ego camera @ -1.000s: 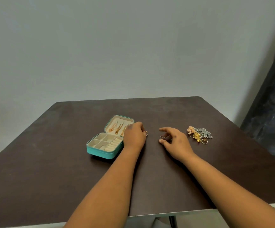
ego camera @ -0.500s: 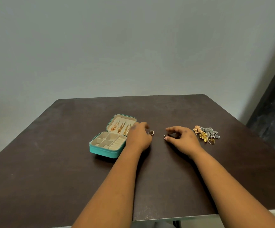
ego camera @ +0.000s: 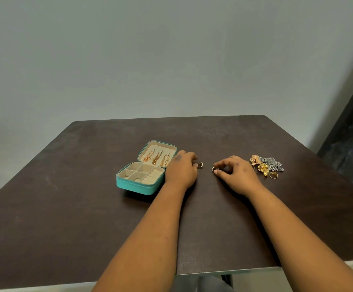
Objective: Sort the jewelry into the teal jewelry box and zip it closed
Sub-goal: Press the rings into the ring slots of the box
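Observation:
The teal jewelry box (ego camera: 133, 187) lies open on the dark table, its cream tray empty and several gold earrings (ego camera: 156, 159) hung in the raised lid. My left hand (ego camera: 180, 170) rests just right of the box and pinches a small ring (ego camera: 200, 164) at its fingertips. My right hand (ego camera: 235, 175) pinches another gold ring (ego camera: 214, 169) against the tabletop. A pile of loose jewelry (ego camera: 266, 164), gold and silver pieces with a gold ring (ego camera: 273, 175) at its near edge, lies right of my right hand.
The dark brown table (ego camera: 65, 207) stands against a plain grey wall. Its near edge runs just below my forearms. A dark object (ego camera: 352, 140) stands beyond the table's right edge.
The view shifted a little, moving everything rightward in frame. Both hands stay at the same spots with a ring each; the right fingers have curled closer around their ring.

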